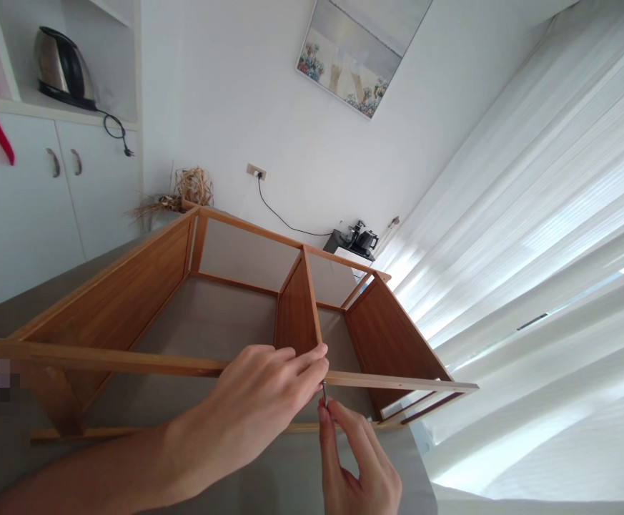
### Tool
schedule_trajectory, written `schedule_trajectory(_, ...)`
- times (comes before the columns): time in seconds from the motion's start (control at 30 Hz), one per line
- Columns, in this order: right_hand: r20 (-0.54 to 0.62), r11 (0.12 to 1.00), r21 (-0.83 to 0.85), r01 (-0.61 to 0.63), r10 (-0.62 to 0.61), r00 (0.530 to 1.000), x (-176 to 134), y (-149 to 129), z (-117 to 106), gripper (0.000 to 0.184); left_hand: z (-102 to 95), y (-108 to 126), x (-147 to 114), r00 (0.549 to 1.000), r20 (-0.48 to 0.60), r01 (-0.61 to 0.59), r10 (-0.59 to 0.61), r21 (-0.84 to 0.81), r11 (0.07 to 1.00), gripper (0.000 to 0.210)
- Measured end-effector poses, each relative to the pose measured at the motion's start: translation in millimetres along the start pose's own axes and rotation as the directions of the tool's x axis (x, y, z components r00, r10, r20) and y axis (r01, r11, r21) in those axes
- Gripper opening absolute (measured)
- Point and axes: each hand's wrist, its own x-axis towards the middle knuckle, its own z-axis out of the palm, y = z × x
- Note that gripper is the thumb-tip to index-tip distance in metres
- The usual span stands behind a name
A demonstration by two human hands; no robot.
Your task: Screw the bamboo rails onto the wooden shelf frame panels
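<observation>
White wall point(226, 107) behind; metal rod point(324, 391) points end-on at wooden frame point(296, 307).

On my feed, a shelf frame point(296, 307) spans the centre, lying on a flat surface point(269, 479) that runs to the bottom edge. My left hand point(263, 383) is over the near rail point(156, 361), at lower centre; I have my right hand point(359, 465) below and to the right, a small rod point(325, 393) at its fingertips. Behind the frame's far left corner I see plant stalks point(194, 187); behind its far right one, small appliances point(366, 240) on a cabinet point(335, 242). Upper left, a kettle point(65, 68) stands on a shelf point(121, 111); a curtain point(558, 250) fills the right side.
</observation>
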Motion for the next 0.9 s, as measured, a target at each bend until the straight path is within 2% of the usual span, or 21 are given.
schedule_trajectory(0.17, 0.024, 0.991, -0.012, 0.136, -0.136, 0.99, 5, 8, -7, 0.028, -1.8, 1, 1, 1.0, 0.004, 0.008, -0.008, -0.011, 1.0, 0.026)
schedule_trajectory(0.4, 0.134, 0.953, -0.138, 0.268, -0.251, 0.959, 14, 17, -20, 0.031, -1.9, 1, 0, 1.0, 0.006, 0.009, -0.009, -0.004, 1.0, 0.027)
schedule_trajectory(0.5, 0.172, 0.904, -0.213, 0.37, -0.338, 0.925, 21, 20, -27, 0.035, -1.8, 1, 1, 1.0, -0.004, 0.014, -0.014, -0.004, 1.0, 0.025)
schedule_trajectory(0.6, 0.238, 0.839, -0.253, 0.481, -0.428, 0.872, 30, 21, -35, 0.032, -0.8, 1, 1, 1.0, -0.011, 0.024, -0.024, -0.006, 1.0, 0.028)
schedule_trajectory(0.73, 0.364, 0.803, -0.234, 0.547, -0.45, 0.816, 41, 17, -43, 0.031, 0.2, 1, 0, 1.0, -0.009, 0.028, -0.028, -0.01, 1.0, 0.029)
schedule_trajectory(0.9, 0.305, 0.802, -0.231, 0.551, -0.477, 0.824, 43, 13, -41, 0.03, 0.5, 1, -1, 1.0, -0.007, 0.019, -0.019, -0.009, 1.0, 0.028)
